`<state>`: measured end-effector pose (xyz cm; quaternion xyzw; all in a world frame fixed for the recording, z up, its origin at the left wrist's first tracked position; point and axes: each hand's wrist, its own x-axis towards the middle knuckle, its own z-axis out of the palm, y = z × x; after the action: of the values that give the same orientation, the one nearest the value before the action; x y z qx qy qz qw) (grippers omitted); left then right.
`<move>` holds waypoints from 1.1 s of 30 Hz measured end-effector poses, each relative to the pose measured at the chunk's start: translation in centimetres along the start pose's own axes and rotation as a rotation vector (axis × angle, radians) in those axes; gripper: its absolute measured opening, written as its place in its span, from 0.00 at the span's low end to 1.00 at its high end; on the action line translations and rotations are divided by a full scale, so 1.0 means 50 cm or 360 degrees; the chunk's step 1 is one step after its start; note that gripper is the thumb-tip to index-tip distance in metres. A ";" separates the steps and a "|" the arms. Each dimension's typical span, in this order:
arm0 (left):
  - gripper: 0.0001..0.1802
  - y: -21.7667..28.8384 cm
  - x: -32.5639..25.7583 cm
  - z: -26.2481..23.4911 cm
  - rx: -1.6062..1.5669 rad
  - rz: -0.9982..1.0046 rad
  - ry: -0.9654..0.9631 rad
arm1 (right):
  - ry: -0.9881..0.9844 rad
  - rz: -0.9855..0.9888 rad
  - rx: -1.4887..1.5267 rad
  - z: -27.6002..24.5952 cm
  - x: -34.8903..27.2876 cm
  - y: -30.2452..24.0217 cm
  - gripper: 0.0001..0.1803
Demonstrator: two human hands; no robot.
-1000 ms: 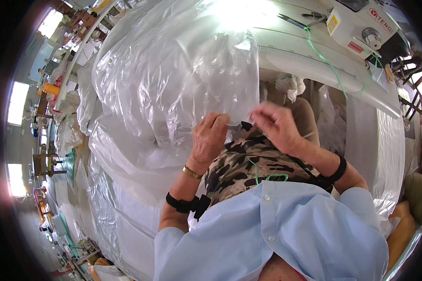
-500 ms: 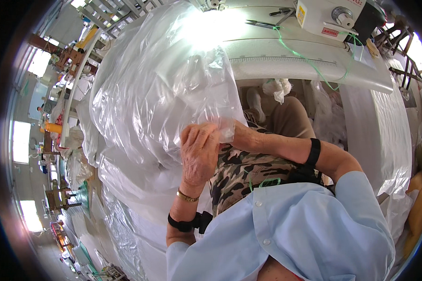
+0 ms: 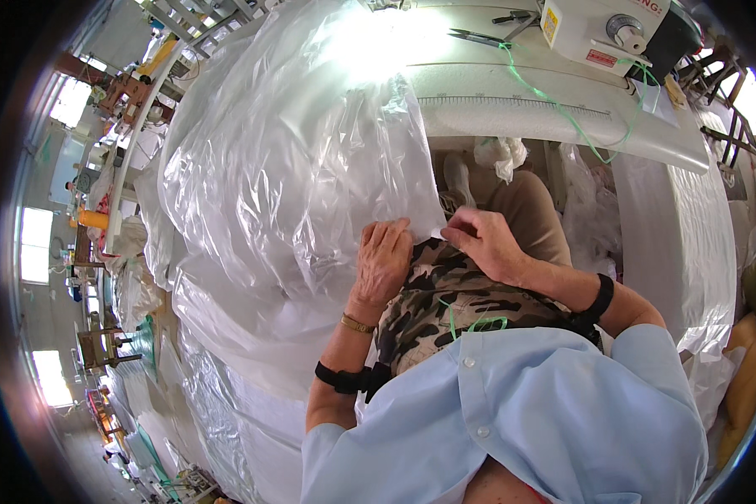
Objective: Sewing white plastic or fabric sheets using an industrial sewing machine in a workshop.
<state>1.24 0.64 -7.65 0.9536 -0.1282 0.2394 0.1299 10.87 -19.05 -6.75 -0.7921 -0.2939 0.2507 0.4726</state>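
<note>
A large clear plastic sheet (image 3: 286, 185) spreads in wrinkled folds from the lit part of the table down to my lap. My left hand (image 3: 384, 260) is closed over its near edge, fingers curled on the film and thumb hidden. At the sheet's near right corner, my right hand (image 3: 485, 244) pinches the film between thumb and forefinger. The edge runs fairly straight between the two hands, just above my camouflage-patterned apron (image 3: 445, 290).
A white sewing machine (image 3: 592, 38) stands at the far right of the white table (image 3: 554, 126). Dark tweezers (image 3: 479, 38) and green thread (image 3: 554, 102) lie beside it. More plastic film (image 3: 668, 244) hangs on the right. Silvery film (image 3: 235, 428) lies at lower left.
My right hand has come out from behind the film and moved right to the corner. My left hand has shifted slightly right, and the edge between them is now spread out.
</note>
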 end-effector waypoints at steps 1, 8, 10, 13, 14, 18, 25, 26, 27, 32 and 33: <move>0.10 -0.001 -0.002 0.005 -0.0001 -0.0004 -0.0001 | -0.0043 0.0011 -0.0019 0.004 -0.003 0.005 0.20; 0.09 -0.002 -0.007 0.017 -0.0008 0.0013 0.0085 | 0.0384 -0.0142 0.0328 0.064 0.059 0.065 0.14; 0.08 0.002 -0.008 0.011 0.0014 0.0012 0.0070 | -0.0153 0.0131 0.0526 0.062 0.056 0.069 0.15; 0.08 0.013 -0.010 -0.006 -0.0045 0.0032 -0.0001 | -0.0318 0.0168 0.1247 0.063 0.026 0.050 0.17; 0.07 0.018 -0.010 -0.015 -0.0062 0.0035 -0.0021 | -0.0328 0.0149 0.1281 0.059 0.015 0.042 0.16; 0.08 0.036 -0.002 -0.046 -0.0059 0.0069 -0.0063 | -0.0385 0.0025 0.1339 0.042 -0.004 0.013 0.15; 0.15 0.062 0.011 -0.069 -0.0009 0.0058 -0.0016 | -0.0359 0.0050 0.1272 0.040 -0.012 0.000 0.16; 0.16 0.063 0.011 -0.070 0.0006 0.0066 -0.0030 | -0.0345 0.0053 0.1253 0.040 -0.014 -0.001 0.17; 0.17 0.064 0.011 -0.071 0.0019 0.0066 -0.0047 | -0.0324 0.0043 0.1239 0.040 -0.014 -0.002 0.17; 0.17 0.068 0.011 -0.072 0.0140 0.0130 -0.0003 | -0.0325 -0.0032 0.1153 0.034 -0.016 -0.007 0.19; 0.17 0.070 0.010 -0.072 0.0202 0.0153 0.0012 | -0.0323 -0.0055 0.1146 0.033 -0.016 -0.008 0.20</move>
<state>-0.93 -1.63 -3.68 0.9518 -0.1579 0.2567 0.0580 9.09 -18.46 -6.98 -0.5412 -0.2455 0.4073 0.6935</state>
